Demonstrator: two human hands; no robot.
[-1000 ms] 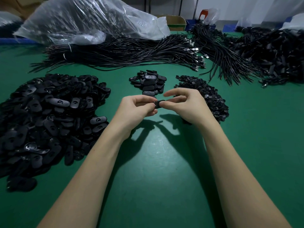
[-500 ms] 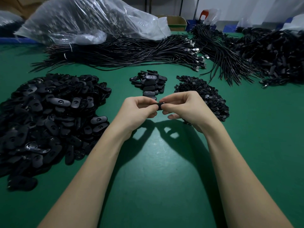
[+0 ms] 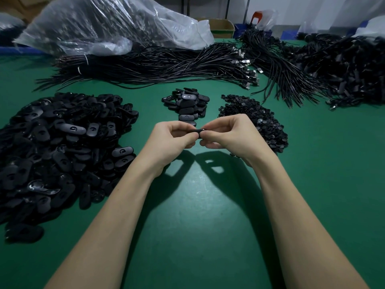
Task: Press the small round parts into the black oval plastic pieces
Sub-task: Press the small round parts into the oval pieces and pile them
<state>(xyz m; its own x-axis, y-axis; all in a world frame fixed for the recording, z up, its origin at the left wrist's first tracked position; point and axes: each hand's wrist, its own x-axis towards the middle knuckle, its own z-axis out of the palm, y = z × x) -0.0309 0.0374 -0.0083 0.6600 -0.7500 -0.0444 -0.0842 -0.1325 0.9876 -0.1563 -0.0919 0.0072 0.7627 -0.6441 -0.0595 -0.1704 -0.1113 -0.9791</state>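
Matte black oval piece (image 3: 198, 130), smooth plastic, held edge-on above green felt table (image 3: 198, 226). Left hand (image 3: 168, 140) and right hand (image 3: 233, 135) pinch it between curled fingertips; round part probably hidden inside. Glossy oval heap (image 3: 60, 147) lies left.

Assembly workshop; heaped parts (image 3: 52, 147), cable bundles (image 3: 158, 65)

Black cable bundles (image 3: 158, 67) behind; clear plastic bag (image 3: 108, 24); cardboard box (image 3: 221, 28); green table (image 3: 198, 236).
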